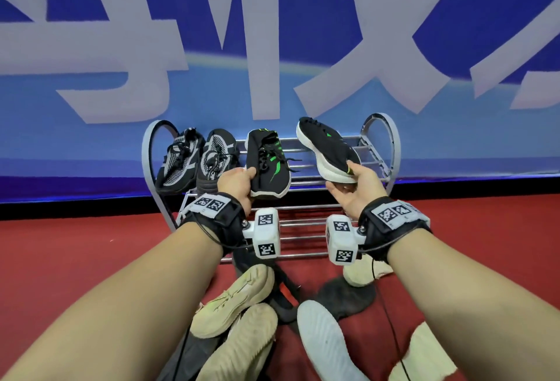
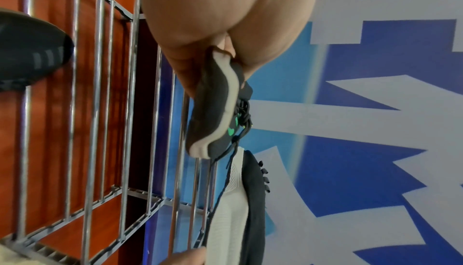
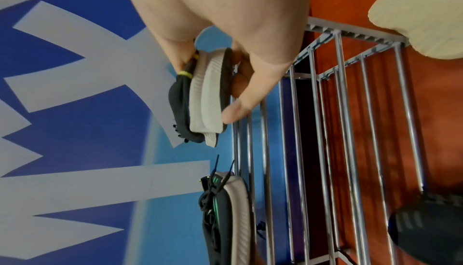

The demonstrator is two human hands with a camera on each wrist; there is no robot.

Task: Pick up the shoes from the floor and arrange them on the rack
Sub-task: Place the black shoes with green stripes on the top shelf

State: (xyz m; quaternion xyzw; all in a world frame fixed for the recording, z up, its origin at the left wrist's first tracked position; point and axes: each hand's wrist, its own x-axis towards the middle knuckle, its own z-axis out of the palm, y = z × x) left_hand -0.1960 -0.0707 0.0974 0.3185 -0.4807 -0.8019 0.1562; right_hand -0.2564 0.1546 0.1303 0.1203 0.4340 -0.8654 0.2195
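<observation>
Now the left hand point(image 1: 239, 182) grips one black and green sneaker point(image 1: 268, 165) on the rack point(image 1: 318, 208); the right hand point(image 1: 356, 188) grips its mate point(image 1: 325, 145) above it.

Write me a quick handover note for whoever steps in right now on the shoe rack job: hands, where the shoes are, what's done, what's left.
Left hand: grips the heel of a black-and-green shoe lying on the rack's top shelf.
Right hand: holds the matching shoe by its heel, tilted above the top shelf's right end, not yet set down.
Done: two black-and-grey mesh shoes sit at the top shelf's left end.
Left: set down the right-hand shoe beside its mate, then rack the shoes on the red floor: cream ones, a white-soled one, dark ones among them. Lower shelves show no shoes.
</observation>
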